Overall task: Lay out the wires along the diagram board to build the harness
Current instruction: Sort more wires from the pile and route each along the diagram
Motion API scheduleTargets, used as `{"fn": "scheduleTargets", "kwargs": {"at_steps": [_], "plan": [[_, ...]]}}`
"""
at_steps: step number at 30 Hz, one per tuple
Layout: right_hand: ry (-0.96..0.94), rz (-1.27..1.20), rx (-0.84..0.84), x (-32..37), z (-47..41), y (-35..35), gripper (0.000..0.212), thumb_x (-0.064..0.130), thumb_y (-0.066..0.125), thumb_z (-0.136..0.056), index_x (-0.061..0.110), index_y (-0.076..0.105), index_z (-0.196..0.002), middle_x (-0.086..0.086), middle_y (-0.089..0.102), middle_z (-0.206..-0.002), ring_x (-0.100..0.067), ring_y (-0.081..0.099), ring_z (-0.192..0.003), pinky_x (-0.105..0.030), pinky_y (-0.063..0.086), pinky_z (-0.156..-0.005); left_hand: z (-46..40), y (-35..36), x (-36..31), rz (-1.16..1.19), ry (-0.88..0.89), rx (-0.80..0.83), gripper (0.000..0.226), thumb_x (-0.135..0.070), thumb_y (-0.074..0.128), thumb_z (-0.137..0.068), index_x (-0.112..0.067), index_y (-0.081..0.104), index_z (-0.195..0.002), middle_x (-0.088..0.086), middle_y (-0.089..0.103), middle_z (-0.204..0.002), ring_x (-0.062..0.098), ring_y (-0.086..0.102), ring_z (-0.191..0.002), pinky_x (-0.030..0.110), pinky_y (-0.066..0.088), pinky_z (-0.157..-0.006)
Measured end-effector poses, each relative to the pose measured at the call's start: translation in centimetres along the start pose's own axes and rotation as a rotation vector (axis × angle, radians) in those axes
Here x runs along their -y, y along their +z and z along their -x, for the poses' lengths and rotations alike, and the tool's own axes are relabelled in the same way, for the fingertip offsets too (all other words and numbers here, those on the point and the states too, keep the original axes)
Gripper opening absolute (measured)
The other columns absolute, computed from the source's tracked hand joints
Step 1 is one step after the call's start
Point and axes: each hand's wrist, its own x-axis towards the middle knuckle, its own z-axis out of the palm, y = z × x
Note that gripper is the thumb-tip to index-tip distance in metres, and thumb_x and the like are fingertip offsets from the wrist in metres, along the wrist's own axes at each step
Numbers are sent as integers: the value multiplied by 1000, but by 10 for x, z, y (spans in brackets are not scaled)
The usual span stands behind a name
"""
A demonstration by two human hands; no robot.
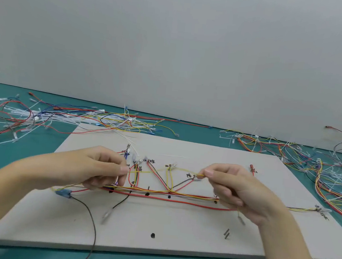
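Observation:
A pale grey diagram board (186, 232) lies on the green table, marked with black dots and handwritten labels. Red, yellow, brown and black wires run along its middle as a bundle (167, 194), with branches rising to labelled points. A thin yellow wire (184, 170) is stretched above the board between my two hands. My left hand (96, 168) pinches its left end over the board's left-centre. My right hand (231, 186) pinches its right end between thumb and forefinger. A blue connector (64, 193) with a dark wire hangs off the bundle's left end.
Loose wires and white cable ties lie heaped at the back left (40, 115) and back right (310, 163) of the table. A red terminal (252, 168) sits on the board's right. A grey wall stands behind the table.

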Motion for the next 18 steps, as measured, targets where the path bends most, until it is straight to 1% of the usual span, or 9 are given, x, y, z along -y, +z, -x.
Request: {"fn": "scheduleTargets", "kwargs": {"at_steps": [2, 5, 7, 9, 10, 12, 14, 16, 18], "plan": [[89, 161, -34, 0, 4, -9, 22, 32, 70, -78, 14, 76, -87, 2, 39, -48, -8, 21, -37, -16, 16, -37, 1, -5, 4, -78, 14, 18, 30, -46, 60, -86, -19, 72, -78, -3, 45, -58, 12, 36, -53, 18, 32, -50], [223, 379, -52, -4, 5, -9, 12, 25, 72, -84, 15, 75, -80, -2, 49, -51, -10, 28, -42, -16, 20, -37, 0, -8, 9, -154, 8, -6, 24, -41, 64, -85, -21, 76, -82, -2, 61, -66, 9, 51, -60, 22, 43, -58], [253, 455, -84, -7, 4, -8, 13, 23, 73, -85, 14, 73, -76, -4, 55, -54, -9, 35, -42, -16, 24, -37, -1, -12, 13, -231, -10, -27, 15, -36, 67, -84, -24, 76, -81, -1, 68, -74, 8, 56, -66, 24, 46, -65], [248, 496, -123, -8, 3, -8, 15, 24, 73, -84, 13, 72, -75, -4, 58, -56, -9, 41, -42, -17, 27, -37, 1, -17, 16, -323, -18, -17, 4, -30, 73, -84, -32, 75, -82, -5, 71, -79, 6, 60, -69, 21, 48, -68], [242, 512, -132, -9, 2, -8, 15, 24, 74, -84, 13, 72, -74, -4, 60, -57, -10, 44, -43, -19, 28, -36, 3, -21, 17, -369, -10, -16, 8, -31, 77, -80, -38, 74, -84, -10, 71, -80, 4, 61, -71, 19, 49, -68], [235, 546, -130, -10, 2, -8, 16, 22, 73, -84, 11, 73, -73, -5, 63, -59, -14, 49, -45, -20, 32, -36, 8, -28, 19, -487, -3, -74, 29, -42, 77, -64, -49, 68, -91, -22, 64, -88, 0, 61, -82, 17, 50, -70], [246, 556, -123, -10, 3, -8, 16, 21, 72, -85, 9, 74, -74, -8, 66, -61, -16, 53, -46, -21, 34, -36, 13, -35, 21, -625, 0, -97, 46, -50, 71, -52, -54, 62, -97, -27, 55, -96, -2, 55, -93, 22, 52, -72], [258, 538, -122, -10, 3, -9, 15, 19, 71, -86, 8, 74, -75, -10, 67, -63, -18, 56, -45, -21, 36, -36, 18, -37, 21, -683, -31, 30, 45, -50, 73, -51, -55, 62, -94, -26, 54, -94, 1, 55, -90, 33, 54, -73], [257, 524, -134, -10, 3, -9, 15, 18, 70, -86, 5, 72, -78, -13, 69, -64, -19, 59, -46, -20, 36, -36, 20, -33, 21, -695, -91, 174, 39, -48, 75, -53, -55, 66, -91, -25, 56, -87, 3, 57, -81, 38, 54, -75]]}}
